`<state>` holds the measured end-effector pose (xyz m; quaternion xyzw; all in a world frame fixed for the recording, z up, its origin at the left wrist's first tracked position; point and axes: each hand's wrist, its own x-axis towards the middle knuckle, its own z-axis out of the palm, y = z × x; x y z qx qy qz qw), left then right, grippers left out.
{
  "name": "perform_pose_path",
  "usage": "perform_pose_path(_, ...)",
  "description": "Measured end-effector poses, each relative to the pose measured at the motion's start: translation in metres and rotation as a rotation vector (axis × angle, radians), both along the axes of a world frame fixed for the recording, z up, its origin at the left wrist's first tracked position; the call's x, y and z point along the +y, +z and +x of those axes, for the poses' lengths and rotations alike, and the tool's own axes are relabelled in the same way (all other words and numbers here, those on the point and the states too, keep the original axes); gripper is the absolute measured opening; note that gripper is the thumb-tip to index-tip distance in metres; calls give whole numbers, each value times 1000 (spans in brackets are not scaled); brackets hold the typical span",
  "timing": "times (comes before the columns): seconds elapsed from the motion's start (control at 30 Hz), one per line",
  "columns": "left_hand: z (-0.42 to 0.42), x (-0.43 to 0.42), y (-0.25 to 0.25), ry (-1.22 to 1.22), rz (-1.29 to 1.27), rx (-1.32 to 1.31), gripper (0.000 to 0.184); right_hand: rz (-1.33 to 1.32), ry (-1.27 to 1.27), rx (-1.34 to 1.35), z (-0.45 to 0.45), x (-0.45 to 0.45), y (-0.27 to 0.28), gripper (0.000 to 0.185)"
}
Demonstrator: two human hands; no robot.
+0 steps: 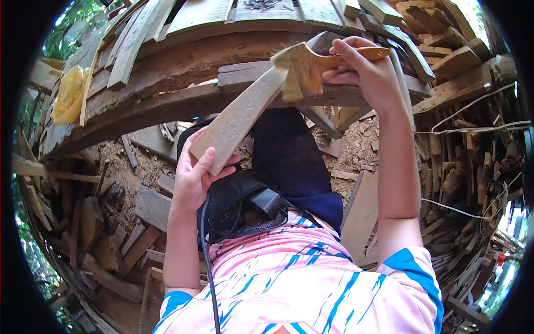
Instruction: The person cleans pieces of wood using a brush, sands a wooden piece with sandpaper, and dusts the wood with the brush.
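Note:
My left hand grips the lower, wider end of a tapered wooden board, thumb on top and fingers at its underside. The board slants up and away to the right, over my lap and the edge of the workbench. In my right hand is a wide brush, pinched by its wooden handle, which points right. Its yellowish bristles are at the far end of the board and overlap it in view. I cannot tell how firmly they touch.
A plank-topped workbench with a thick beam spans the front. Nails lie on top, and a yellow plastic bag hangs at its left. Wood offcuts and shavings cover the ground. Scrap wood is piled right, near white cables.

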<state>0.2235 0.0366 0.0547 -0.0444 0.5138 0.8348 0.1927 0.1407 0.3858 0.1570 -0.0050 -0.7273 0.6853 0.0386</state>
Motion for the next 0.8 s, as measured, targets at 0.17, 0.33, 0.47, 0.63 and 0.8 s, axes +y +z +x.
perform_pose_path(0.17, 1, 1, -1, -4, 15, -5, 57, -109, -389, 308, -25, 11, -33, 20)
perform_pose_path(0.33, -1, 1, 4, 12, 2, -19, 58, -107, -28, 14, 13, -38, -29, 19)
perform_pose_path(0.47, 3, 1, 6, -5, 58, -7, 57, -156, -459, 238, 1, -29, -48, 19)
perform_pose_path(0.63, 0, -1, 3, -18, 121, -22, 56, -135, 155, -59, 38, -66, -35, 20)
perform_pose_path(0.8, 2, 0, 4, -1, 152, -17, 55, -85, -90, 88, 36, -74, -33, 19)
